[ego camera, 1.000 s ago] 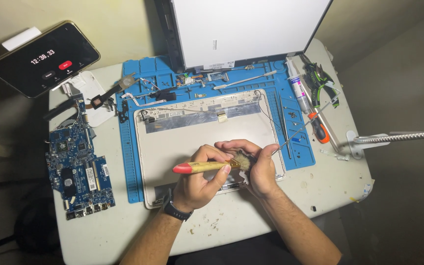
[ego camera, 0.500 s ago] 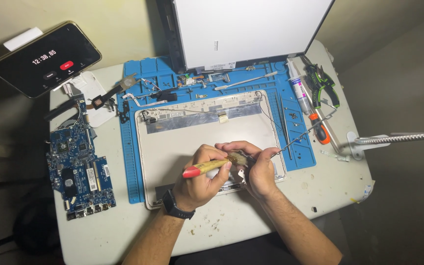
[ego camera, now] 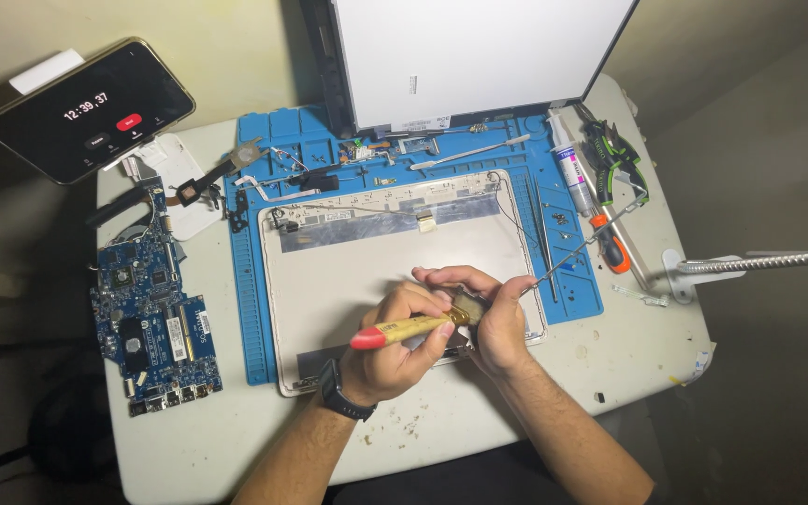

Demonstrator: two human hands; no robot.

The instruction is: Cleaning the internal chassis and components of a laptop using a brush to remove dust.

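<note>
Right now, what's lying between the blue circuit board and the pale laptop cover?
In the head view, only the left strip of the blue work mat lies between the circuit board and the laptop cover, plus a bare sliver of table.

Brush (ego camera: 413, 327) bristles hidden behind right hand (ego camera: 502, 323).

Brush and laptop shell on the blue mat

The brush (ego camera: 411, 327) has a yellow handle with a red end and lies nearly level, red end pointing left, bristle head at the right over the shell's lower right part. The pale laptop shell (ego camera: 367, 271) lies flat and open-side up on the mat, a silvery foil strip along its top edge.
</note>
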